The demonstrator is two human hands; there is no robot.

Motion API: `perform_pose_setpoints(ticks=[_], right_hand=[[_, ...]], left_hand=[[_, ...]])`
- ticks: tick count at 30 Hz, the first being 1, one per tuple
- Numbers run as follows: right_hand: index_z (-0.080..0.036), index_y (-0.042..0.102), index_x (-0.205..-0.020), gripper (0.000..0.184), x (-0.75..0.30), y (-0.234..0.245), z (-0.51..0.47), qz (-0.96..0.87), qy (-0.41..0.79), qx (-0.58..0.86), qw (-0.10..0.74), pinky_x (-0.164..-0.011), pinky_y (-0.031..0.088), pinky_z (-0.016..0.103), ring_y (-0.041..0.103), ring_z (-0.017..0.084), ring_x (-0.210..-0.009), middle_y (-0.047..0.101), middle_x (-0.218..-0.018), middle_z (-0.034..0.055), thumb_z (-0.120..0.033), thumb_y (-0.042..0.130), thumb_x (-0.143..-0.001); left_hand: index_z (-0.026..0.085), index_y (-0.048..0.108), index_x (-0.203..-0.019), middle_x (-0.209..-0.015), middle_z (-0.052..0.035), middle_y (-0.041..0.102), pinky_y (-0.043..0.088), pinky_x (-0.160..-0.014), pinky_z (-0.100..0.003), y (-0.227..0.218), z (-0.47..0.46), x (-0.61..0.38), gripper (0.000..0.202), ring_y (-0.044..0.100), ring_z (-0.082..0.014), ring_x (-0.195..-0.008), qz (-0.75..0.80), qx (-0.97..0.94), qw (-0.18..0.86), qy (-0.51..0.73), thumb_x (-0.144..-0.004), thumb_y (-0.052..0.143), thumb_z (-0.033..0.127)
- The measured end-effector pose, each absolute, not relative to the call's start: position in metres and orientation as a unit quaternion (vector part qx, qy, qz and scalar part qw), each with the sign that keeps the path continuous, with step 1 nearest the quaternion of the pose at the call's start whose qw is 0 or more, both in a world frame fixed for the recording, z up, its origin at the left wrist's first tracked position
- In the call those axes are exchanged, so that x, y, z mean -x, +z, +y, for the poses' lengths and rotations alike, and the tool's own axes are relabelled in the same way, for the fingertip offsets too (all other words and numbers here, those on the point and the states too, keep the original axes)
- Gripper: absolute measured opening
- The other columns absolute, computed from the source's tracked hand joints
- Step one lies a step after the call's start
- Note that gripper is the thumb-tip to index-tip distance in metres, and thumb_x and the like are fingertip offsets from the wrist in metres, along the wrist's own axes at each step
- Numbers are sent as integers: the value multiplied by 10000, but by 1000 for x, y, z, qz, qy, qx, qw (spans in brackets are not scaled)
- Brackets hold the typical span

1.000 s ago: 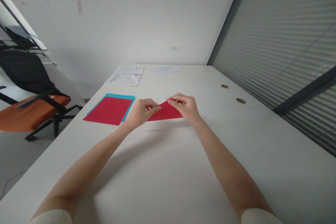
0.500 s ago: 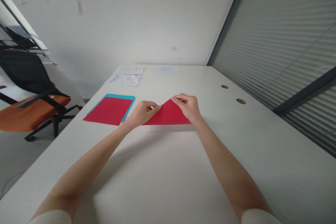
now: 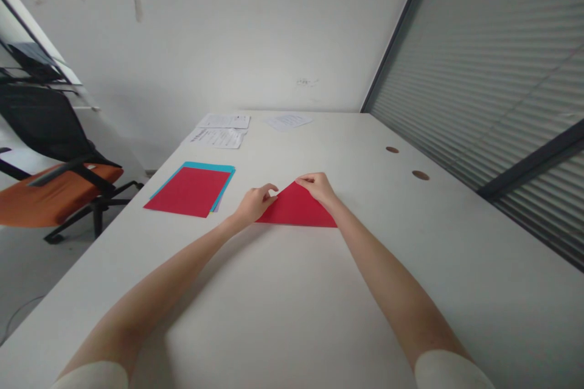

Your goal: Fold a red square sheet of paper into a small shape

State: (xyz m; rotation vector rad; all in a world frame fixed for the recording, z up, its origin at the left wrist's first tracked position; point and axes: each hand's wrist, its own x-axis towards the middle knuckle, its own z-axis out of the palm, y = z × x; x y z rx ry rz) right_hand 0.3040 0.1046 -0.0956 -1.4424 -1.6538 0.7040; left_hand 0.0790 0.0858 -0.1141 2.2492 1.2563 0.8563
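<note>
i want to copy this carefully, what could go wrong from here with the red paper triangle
The red paper triangle might skew if the bare right hand, pinching its top corner, shifts. The bare left hand, at its slanting left edge, could crease it by pressing unevenly.

The single head-worn camera sits above the near end of the table [image 3: 283, 304], facing forward and down along its length. The forearms [image 3: 182, 270] enter from the lower edge; the left hand [image 3: 253, 204] and right hand [image 3: 318, 187] occupy mid-frame at middle range. The wall [image 3: 250, 24] bounds the far side. Far papers [image 3: 218, 137] are probably too distant to read.
</note>
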Motion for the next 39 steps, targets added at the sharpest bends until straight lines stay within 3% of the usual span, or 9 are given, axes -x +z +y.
perform_pose_setpoints(ticks=[5, 11, 16, 20, 26, 34, 39], right_hand=[[-206, 792, -794, 128, -302, -117, 120, -675, 258, 592, 356, -839, 534, 331, 730, 227, -885, 789, -897, 55, -222, 665, -804], [-269, 800, -850, 128, -299, -132, 129, -691, 208, 629, 289, -941, 491, 346, 693, 228, -1008, 782, -997, 28, -283, 674, -831], [-285, 802, -900, 150, -298, -136, 131, -704, 166, 649, 235, -1013, 434, 378, 649, 245, -1087, 773, -1035, 32, -314, 664, -851], [-301, 796, -937, 171, -298, -139, 131, -712, 148, 656, 202, -976, 446, 364, 648, 241, -1070, 771, -1047, 20, -335, 643, -868], [-323, 783, -952, 185, -298, -138, 129, -723, 125, 656, 175, -884, 459, 329, 649, 217, -1009, 765, -1065, -5, -351, 609, -893], [-248, 727, -974, 188, -293, -133, 122, -735, 51, 659, 153, -894, 393, 414, 554, 275, -1052, 695, -1069, 85, -384, 644, -874], [-216, 698, -1041, 192, -295, -125, 112, -762, 21, 633, 139, -912, 363, 401, 545, 261, -1053, 670, -1091, 98, -286, 563, -924]], left_hand=[[246, 662, -1197, -950, -59, 723, 491, -754, -272, -130, 87, -75, 338, 672, -178, -809, 427, -869, 133, 211, -956, 427, 211], [204, 686, -1144, -1222, -113, 623, 487, -875, -342, -133, 81, -78, 304, 641, -202, -961, 373, -915, -7, 155, -969, 438, 182], [167, 651, -1173, -1093, -114, 682, 458, -869, -365, -132, 74, -85, 287, 613, -233, -1029, 319, -940, -37, 118, -985, 436, 193], [157, 664, -1131, -1112, -122, 684, 419, -906, -385, -132, 71, -86, 285, 578, -256, -1116, 307, -943, -55, 115, -997, 420, 219], [153, 662, -1137, -1103, -114, 693, 418, -900, -373, -133, 73, -86, 327, 633, -217, -1010, 304, -945, -25, 116, -1017, 375, 253], [143, 669, -1135, -1122, -118, 690, 446, -920, -368, -134, 73, -84, 334, 641, -208, -1016, 292, -946, -1, 141, -1012, 383, 262], [134, 672, -1153, -1135, -114, 692, 471, -902, -369, -133, 73, -81, 332, 644, -217, -1009, 295, -945, 0, 138, -1004, 399, 250]])
